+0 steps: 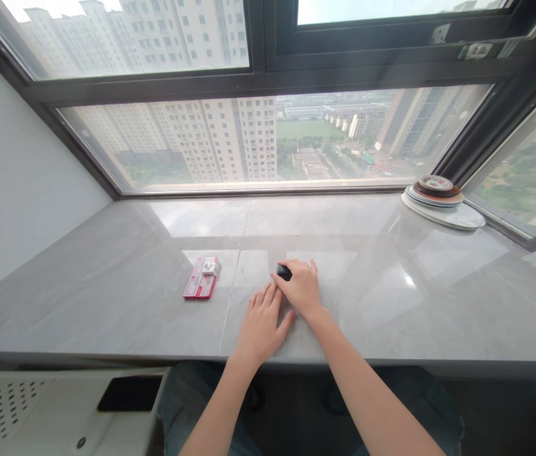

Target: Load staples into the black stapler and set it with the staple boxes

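Thumb and fingers of my right hand [300, 288] pinch a small black object [284, 272], inward from mid front edge of the counter [391, 304]; my left hand [259, 324] lies palm-down, fingers extended, seemingly empty; a light, steady pinch should control best.

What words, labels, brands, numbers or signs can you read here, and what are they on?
None can be read with certainty.
Red-and-white pack: printing too small and blurred.
Small white box on top of it: dark marks, too blurred.
Round top piece of the stack by the window: reddish markings, cannot tell whether lettering.
Black object in the right hand: no lettering visible.
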`<state>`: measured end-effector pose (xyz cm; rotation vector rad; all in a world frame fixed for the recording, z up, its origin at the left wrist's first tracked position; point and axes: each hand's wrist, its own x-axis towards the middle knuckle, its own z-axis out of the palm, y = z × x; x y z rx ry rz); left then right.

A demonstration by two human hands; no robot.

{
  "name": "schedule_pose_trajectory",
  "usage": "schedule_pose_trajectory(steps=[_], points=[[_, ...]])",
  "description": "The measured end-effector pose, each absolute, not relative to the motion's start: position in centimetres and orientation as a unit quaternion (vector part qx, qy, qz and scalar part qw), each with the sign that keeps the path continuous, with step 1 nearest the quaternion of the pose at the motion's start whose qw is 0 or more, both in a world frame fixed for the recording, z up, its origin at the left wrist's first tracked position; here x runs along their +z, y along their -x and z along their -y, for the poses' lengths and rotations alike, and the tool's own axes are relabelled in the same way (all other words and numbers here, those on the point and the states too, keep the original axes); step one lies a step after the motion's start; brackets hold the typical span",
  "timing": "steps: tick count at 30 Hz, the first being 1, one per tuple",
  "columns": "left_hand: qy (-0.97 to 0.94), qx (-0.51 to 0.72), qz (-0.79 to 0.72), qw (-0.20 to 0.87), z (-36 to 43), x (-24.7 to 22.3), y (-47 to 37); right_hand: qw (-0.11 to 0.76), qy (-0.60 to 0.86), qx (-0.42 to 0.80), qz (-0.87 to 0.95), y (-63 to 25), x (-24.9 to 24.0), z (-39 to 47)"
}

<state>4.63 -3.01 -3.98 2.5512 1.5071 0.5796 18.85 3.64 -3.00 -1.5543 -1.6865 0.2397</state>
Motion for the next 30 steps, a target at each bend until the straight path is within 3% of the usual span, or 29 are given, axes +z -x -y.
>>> schedule_pose_trajectory(steps=[5, 11, 15, 22, 30], points=[[-0.837, 0.203, -0.505, 0.055, 2.6, -4.5, -4.6, 0.561, 0.57, 0.232, 0.553, -20.7, -1.9, -4.1], [-0.833, 0.21, -0.509, 0.057, 2.5, -4.6, -4.7, 0.734, 0.462, 0.416, 0.273, -25.7, -3.7, -4.2], [-0.834, 0.209, -0.506, 0.064, 2.6, -4.4, -4.5, 0.724, 0.444, 0.482, 0.216, -28.7, -5.7, -3.2], [-0.832, 0.221, -0.5, 0.088, 2.5, -4.4, -4.0, 0.708, 0.435, 0.496, 0.253, -29.3, -6.5, 1.6], [-0.822, 0.244, -0.506, 0.097, 2.5, -4.5, -4.2, 0.677, 0.543, 0.357, 0.346, -27.2, -7.0, 3.9]])
